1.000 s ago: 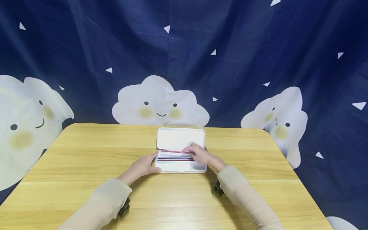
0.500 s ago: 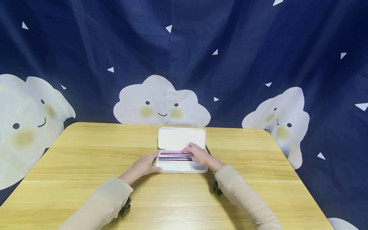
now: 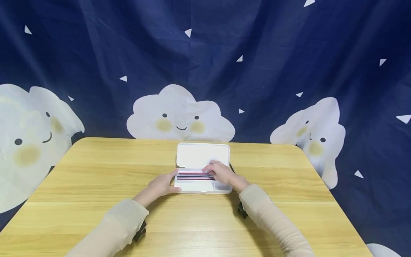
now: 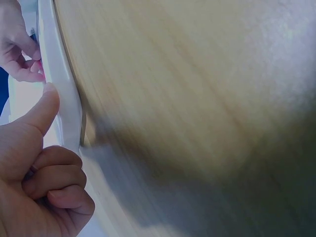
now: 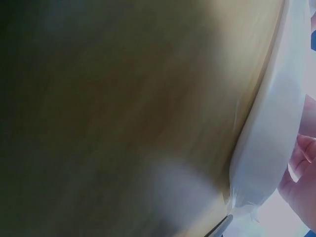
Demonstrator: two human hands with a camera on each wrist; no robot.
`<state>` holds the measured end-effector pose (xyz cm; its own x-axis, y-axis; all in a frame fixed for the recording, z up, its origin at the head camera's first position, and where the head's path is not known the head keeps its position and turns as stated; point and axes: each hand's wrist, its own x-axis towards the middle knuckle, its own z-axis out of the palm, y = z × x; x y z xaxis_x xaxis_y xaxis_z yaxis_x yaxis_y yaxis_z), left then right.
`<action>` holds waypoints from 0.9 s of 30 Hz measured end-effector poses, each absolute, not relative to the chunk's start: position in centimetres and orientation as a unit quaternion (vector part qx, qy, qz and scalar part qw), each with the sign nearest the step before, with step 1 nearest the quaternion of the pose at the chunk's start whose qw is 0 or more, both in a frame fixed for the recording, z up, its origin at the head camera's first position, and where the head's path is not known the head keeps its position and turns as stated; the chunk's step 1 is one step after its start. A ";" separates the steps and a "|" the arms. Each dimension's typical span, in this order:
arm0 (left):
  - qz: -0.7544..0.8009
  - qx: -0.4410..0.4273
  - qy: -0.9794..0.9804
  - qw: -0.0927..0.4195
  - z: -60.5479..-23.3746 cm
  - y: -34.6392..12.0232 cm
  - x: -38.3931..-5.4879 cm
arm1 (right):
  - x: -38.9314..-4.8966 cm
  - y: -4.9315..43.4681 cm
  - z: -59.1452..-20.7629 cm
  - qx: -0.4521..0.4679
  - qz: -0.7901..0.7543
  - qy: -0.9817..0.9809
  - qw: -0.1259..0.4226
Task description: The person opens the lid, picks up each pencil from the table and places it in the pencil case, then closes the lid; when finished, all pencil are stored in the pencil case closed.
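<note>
A white pencil case lies on the table with its lid folded back. Several slim pencils, dark and red, lie lengthwise inside. My left hand holds the case's left end; in the left wrist view its thumb lies over the rim and the other fingers are curled. Over the right half of the case, my right hand pinches the right part of a red pencil at the back of the compartment. Its fingertips are partly hidden in the head view.
The wooden table extends around the case on all sides. A thin dark stick shows beside the lid's right edge. A blue curtain with printed clouds hangs behind the table.
The red pencil in my right hand has come down and slightly towards me, beside the other pencils. My left hand stays at the case's left end.
</note>
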<state>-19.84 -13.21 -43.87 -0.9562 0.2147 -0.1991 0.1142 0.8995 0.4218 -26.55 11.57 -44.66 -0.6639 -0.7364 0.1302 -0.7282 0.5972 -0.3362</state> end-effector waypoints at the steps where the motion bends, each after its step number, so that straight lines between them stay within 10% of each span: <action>1: 0.208 0.084 0.967 0.121 -43.9 -13.2 -19.8 | -26.5 11.6 -44.7 -0.409 -0.184 0.894 0.013; 27: 0.208 0.082 0.967 0.120 -44.0 -13.3 -19.9 | -26.4 12.3 -44.3 -0.439 -0.245 0.863 0.049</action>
